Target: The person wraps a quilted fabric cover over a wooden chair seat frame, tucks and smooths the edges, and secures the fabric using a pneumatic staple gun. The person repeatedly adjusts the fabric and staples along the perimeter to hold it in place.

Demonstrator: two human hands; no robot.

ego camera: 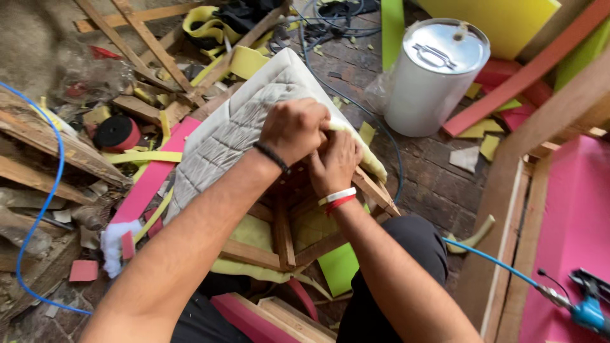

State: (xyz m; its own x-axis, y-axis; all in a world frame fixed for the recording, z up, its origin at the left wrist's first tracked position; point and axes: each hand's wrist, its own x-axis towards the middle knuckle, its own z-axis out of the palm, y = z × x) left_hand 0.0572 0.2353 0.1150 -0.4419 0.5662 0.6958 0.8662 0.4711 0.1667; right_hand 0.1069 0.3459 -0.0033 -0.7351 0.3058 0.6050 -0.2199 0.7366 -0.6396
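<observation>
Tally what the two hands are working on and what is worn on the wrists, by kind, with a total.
Quilted grey cushion, gripped at its edge by the left hand and right hand: 1
Wooden frame under it: 1
Black wristband: 1
White wristband: 1
Red wristband: 1
Total: 5

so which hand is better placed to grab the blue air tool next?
Probably the right hand. The blue air tool lies on the pink foam at the person's right. The left hand is pressing the grey quilted fabric over the wooden frame, so it looks busier.
</observation>
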